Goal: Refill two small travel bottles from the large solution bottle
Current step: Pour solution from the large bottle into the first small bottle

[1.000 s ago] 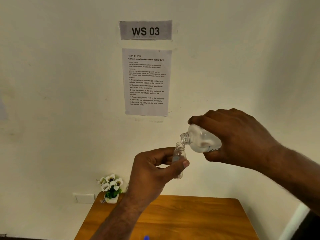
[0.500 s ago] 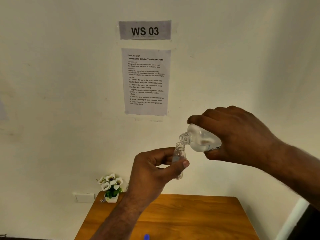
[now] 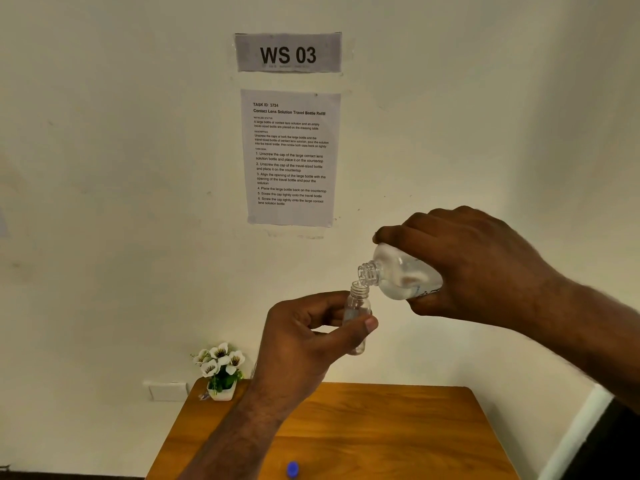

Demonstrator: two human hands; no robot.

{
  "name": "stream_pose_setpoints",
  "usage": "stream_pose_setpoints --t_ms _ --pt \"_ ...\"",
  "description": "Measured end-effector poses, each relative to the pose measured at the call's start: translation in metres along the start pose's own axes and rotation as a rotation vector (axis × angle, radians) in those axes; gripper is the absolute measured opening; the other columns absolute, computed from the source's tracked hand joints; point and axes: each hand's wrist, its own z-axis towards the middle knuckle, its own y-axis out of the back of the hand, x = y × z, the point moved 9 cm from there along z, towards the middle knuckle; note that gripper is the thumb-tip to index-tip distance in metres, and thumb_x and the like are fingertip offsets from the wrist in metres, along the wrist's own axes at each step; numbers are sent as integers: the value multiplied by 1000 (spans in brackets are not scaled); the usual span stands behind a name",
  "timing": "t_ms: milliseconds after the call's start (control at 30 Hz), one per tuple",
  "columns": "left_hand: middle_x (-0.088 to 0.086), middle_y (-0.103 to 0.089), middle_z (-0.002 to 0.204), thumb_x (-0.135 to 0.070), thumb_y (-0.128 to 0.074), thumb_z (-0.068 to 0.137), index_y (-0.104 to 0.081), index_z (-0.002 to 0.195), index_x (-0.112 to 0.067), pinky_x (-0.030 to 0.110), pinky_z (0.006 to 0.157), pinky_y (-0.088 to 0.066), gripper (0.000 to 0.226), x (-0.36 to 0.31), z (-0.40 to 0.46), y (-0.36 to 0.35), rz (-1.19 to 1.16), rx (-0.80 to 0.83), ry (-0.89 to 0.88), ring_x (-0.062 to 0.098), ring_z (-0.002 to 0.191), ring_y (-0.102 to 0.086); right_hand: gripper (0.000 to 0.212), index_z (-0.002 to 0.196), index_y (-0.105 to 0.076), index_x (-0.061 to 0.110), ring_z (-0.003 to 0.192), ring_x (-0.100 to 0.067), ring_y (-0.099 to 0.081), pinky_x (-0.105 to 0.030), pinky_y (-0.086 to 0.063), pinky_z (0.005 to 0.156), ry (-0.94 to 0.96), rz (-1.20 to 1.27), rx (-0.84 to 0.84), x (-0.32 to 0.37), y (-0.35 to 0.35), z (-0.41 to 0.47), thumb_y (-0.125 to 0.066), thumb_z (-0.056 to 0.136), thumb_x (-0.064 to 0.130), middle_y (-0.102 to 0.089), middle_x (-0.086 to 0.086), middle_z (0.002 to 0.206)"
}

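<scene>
Large bottle (image 3: 403,277) tipped lower w/ mouth touching travel bottle (image 3: 356,308).

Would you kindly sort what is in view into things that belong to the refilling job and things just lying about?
In the job:
large solution bottle, tipped in the right hand
small travel bottle, pinched in the left hand
blue cap on the table
instruction sheet

Just lying about:
flower pot
WS 03 sign

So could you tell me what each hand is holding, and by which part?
The left hand pinches the small bottle by its body, below the open neck. The right hand grips the large bottle round its body, tilted neck-down over the small one.
</scene>
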Motion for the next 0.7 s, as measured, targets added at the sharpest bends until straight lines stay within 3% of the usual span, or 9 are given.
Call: stream_pose_setpoints --t_ms 233,700 --pt "5 -81 85 -23 -83 74 -83 99 -10 26 59 -61 28 2 0 2 -6 -2 7 26 76 -77 74 132 -54 29 82 -23 -62 -34 -49 71 6 -3 20 2 -2 2 -79 64 45 -66 6 104" --pt "2 -82 85 -25 -83 74 -83 99 -10 21 59 -61 29 1 0 4 33 -5 4 22 76 -77 75 131 -56 27 81 -24 -64 -33 -46 72 7 -2 2 3 -1 3 -82 62 44 -68 4 104"
